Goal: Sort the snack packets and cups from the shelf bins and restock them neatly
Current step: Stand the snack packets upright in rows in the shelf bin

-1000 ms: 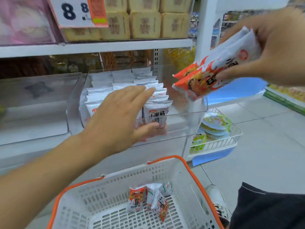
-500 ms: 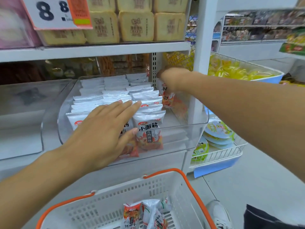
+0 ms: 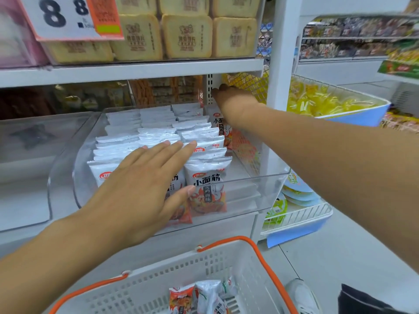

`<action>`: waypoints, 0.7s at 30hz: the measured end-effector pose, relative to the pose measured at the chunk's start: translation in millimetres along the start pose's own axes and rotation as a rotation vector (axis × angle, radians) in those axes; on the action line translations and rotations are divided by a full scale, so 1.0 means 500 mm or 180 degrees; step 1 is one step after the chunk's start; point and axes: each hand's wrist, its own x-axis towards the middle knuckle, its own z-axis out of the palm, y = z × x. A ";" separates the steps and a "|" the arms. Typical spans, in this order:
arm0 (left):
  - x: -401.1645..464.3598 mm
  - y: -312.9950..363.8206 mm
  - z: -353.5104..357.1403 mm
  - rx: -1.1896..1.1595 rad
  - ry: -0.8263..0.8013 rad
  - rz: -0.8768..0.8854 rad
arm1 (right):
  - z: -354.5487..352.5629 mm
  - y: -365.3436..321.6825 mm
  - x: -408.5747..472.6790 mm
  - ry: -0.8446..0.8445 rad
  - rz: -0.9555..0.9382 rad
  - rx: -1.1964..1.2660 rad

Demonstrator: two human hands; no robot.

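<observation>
1. A white shelf (image 3: 136,72) in a shop aisle carries a clear plastic bin (image 3: 267,186) filled with rows of white snack packets (image 3: 158,123) standing on edge.
2. The left hand (image 3: 140,189) lies flat on the front rows of packets, fingers straight and close together, thumb spread toward the front packet (image 3: 207,191) by the bin's front wall.
3. The right hand (image 3: 235,103) reaches to the bin's back right corner, over a packet (image 3: 218,123) standing there; its fingers are hidden behind the hand, so whether they pinch that packet cannot be told.
4. On the shelf above sit tan boxed cakes (image 3: 187,36) and a price sign (image 3: 65,17).
5. Below, a white basket (image 3: 226,261) with orange handles holds a few loose packets (image 3: 199,295).
6. At the shelf's right end, wire racks hold yellow jelly cups (image 3: 322,100) above and lidded cups (image 3: 297,186) below, over a pale tiled floor (image 3: 340,250).
7. A white shoe (image 3: 301,295) shows at the bottom edge.
</observation>
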 end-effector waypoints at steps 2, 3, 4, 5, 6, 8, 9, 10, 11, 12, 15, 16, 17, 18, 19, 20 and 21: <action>-0.004 0.001 -0.003 0.0012 0.0044 0.0017 | -0.025 0.004 -0.051 0.0045 -0.0001 0.0263; -0.008 0.002 -0.004 0.0037 0.0135 0.0040 | -0.041 0.008 -0.085 0.0026 0.0012 0.0451; -0.013 0.004 -0.006 0.0063 0.0267 0.0062 | -0.059 0.011 -0.123 -0.0011 0.0055 0.0647; -0.017 0.005 -0.007 0.0084 0.0434 0.0104 | -0.077 0.015 -0.165 -0.0033 0.0126 0.0856; -0.024 0.007 -0.009 0.0097 0.0632 0.0216 | -0.094 0.020 -0.213 -0.0006 0.0221 0.1091; -0.049 0.018 -0.009 0.0123 0.1147 0.0651 | -0.115 0.025 -0.323 0.0236 0.0457 0.1713; -0.065 0.027 -0.006 0.0079 0.1378 0.0907 | -0.119 0.026 -0.382 0.0375 0.0589 0.2156; -0.082 0.034 0.004 -0.0021 0.1430 0.1154 | -0.114 0.022 -0.434 0.0398 0.0693 0.2714; -0.098 0.045 0.016 -0.0119 0.1281 0.1361 | -0.098 0.013 -0.475 0.0227 0.0767 0.3281; -0.113 0.055 0.040 -0.0188 0.0896 0.1510 | -0.070 -0.003 -0.502 -0.0171 0.0803 0.3716; -0.162 0.081 0.158 -0.0036 -0.1417 0.0940 | 0.075 -0.094 -0.509 -0.2089 0.0520 0.3552; -0.186 0.087 0.207 -0.0059 -0.2142 0.0568 | 0.134 -0.137 -0.509 -0.2666 0.0370 0.3164; -0.212 0.092 0.262 -0.0201 -0.2709 0.0211 | 0.199 -0.178 -0.515 -0.3081 0.0224 0.2758; -0.240 0.101 0.313 -0.0419 -0.3085 -0.0122 | 0.266 -0.216 -0.533 -0.3375 0.0071 0.2334; -0.270 0.113 0.358 -0.0630 -0.3345 -0.0405 | 0.330 -0.248 -0.561 -0.3554 -0.0092 0.1927; -0.300 0.128 0.400 -0.0842 -0.3517 -0.0648 | 0.381 -0.271 -0.594 -0.3713 -0.0196 0.1628; -0.331 0.146 0.440 -0.1051 -0.3610 -0.0847 | 0.424 -0.286 -0.629 -0.3869 -0.0232 0.1490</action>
